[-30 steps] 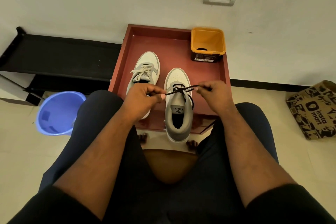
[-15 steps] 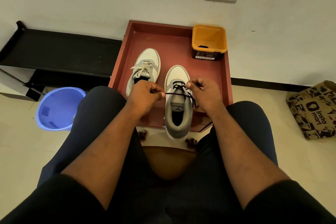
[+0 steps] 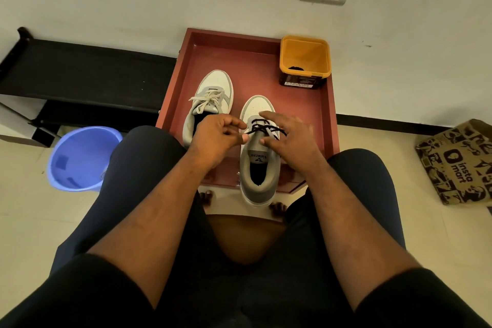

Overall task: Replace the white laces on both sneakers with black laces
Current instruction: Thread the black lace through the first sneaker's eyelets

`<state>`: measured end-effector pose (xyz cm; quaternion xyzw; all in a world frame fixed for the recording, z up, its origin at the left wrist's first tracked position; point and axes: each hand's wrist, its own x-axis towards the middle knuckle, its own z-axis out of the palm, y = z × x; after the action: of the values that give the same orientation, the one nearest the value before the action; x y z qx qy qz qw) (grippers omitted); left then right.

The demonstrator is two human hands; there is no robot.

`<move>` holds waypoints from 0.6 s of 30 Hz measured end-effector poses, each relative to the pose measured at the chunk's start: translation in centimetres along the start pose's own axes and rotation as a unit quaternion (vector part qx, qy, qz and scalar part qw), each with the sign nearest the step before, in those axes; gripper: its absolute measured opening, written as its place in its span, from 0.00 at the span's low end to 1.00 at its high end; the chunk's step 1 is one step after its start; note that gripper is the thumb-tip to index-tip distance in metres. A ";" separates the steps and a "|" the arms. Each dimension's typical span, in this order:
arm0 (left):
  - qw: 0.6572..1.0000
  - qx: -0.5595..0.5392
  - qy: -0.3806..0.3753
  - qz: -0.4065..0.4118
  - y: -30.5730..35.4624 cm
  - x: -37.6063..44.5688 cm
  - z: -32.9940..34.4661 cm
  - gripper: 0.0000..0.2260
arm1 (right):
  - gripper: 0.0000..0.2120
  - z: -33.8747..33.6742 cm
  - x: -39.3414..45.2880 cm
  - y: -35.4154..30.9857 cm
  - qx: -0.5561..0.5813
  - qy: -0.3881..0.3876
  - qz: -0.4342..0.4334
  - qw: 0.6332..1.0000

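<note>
Two white-and-grey sneakers stand on a red tray (image 3: pixel 323 120). The left sneaker (image 3: pixel 213 96) carries white laces (image 3: pixel 207 100). The right sneaker (image 3: pixel 259 165) has a black lace (image 3: pixel 262 128) threaded across its upper eyelets. My left hand (image 3: pixel 217 136) pinches the left end of the black lace between thumb and fingers. My right hand (image 3: pixel 287 137) lies over the sneaker's right side with spread, fairly straight fingers, thumb on the tongue. The lace's right end runs under that hand and is hidden.
An orange tub (image 3: pixel 304 61) with something dark inside stands at the tray's back right corner. A blue bucket (image 3: pixel 80 160) sits on the floor at left, a black shelf (image 3: pixel 80 69) behind it, a printed paper bag (image 3: pixel 458 162) at right. My knees flank the tray.
My right hand has let go of the lace end it pulled and opened over the sneaker. My left hand has moved in closer, keeping its pinch. The lace is no longer stretched sideways.
</note>
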<state>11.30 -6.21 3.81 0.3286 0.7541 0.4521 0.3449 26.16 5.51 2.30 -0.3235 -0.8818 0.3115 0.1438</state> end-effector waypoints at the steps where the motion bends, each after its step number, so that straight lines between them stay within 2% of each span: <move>1: 1.000 0.000 -0.015 0.001 0.0 0.0 0.1 0.11 | 0.24 0.3 -0.1 -0.5 0.006 -0.024 -0.013 1.000; 3: 1.000 0.008 -0.024 0.004 0.0 0.0 0.4 0.12 | 0.18 0.8 -0.1 -0.9 0.077 -0.026 -0.013 0.997; 6: 1.000 0.008 -0.001 0.004 0.1 0.1 0.2 0.08 | 0.10 0.4 0.3 -0.1 0.124 0.031 0.029 0.991; 8: 1.000 -0.005 0.006 0.007 0.1 0.1 0.1 0.07 | 0.11 -0.2 0.4 0.2 0.120 0.030 0.035 0.992; 11: 1.000 -0.015 -0.006 0.012 0.4 0.2 0.4 0.09 | 0.18 0.0 -0.1 -0.7 0.107 -0.012 -0.013 0.994; 13: 1.000 -0.026 -0.003 0.014 0.4 0.3 0.6 0.12 | 0.14 0.4 -0.2 -1.0 0.118 -0.031 -0.028 0.992; 15: 0.999 -0.044 0.019 0.013 0.1 0.5 0.7 0.12 | 0.09 0.4 0.0 -0.8 0.133 -0.011 -0.019 0.991; 18: 0.999 0.020 0.045 0.012 -1.0 0.9 1.3 0.16 | 0.10 -0.1 0.5 -0.1 0.145 0.063 0.035 0.987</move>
<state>11.74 -5.29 2.21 0.3238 0.7735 0.4557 0.2986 25.82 5.80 2.44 -0.3492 -0.8044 0.4199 0.2338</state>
